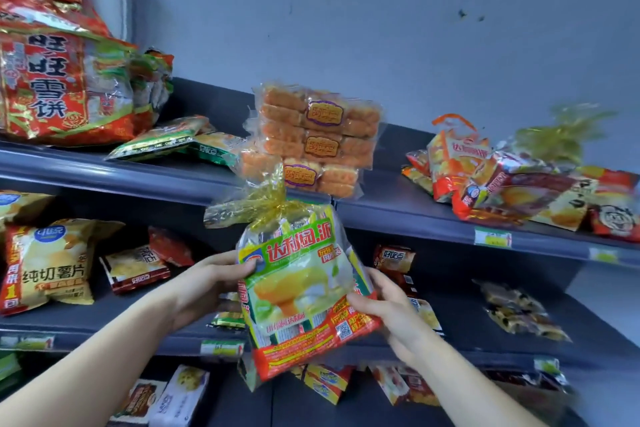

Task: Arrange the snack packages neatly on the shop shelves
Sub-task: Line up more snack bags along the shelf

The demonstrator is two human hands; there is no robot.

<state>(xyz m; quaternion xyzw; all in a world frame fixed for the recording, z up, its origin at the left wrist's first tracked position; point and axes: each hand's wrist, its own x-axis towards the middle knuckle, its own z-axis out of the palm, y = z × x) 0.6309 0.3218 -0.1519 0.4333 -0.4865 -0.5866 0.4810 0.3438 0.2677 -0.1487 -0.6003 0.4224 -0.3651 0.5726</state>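
A green, white and red snack bag, tied at the top with gold foil, hangs upright in front of the shelves between both my hands. My left hand grips its left edge with the thumb on the front. My right hand grips its lower right side. Behind and above the bag, a clear pack of orange cakes stands on the top shelf. Similar red and orange tied bags lie in a loose pile at the right of that shelf.
Big red rice-cracker bags fill the top shelf's left end, with flat green packs beside them. The middle shelf holds a yellow chip bag, small red-brown packs and a dark speckled pack. Several small packs lie on the bottom shelf.
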